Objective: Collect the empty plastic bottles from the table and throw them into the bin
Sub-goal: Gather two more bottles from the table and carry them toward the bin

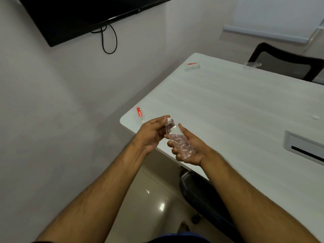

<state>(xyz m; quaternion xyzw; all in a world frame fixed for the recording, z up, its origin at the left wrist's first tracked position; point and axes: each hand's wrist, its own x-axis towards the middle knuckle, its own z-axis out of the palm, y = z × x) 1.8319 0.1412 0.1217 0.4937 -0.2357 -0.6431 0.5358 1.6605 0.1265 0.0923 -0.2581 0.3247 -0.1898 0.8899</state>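
Observation:
A crushed clear plastic bottle (180, 143) is held over the near left corner of the white table (228, 109). My right hand (190, 149) grips its crumpled body. My left hand (151, 133) pinches its neck and cap end with the fingertips. Behind my left hand, a clear bottle with a red label (139, 113) stands at the table corner. Another red-labelled bottle (192, 66) lies at the far left corner. A clear bottle (251, 65) lies at the far edge. No bin is in view.
A black chair (287, 64) stands behind the table's far edge, and another black chair (206, 199) is tucked under the near edge. A grey cable box (303, 146) is set in the table at right. A dark screen (84, 16) hangs on the wall.

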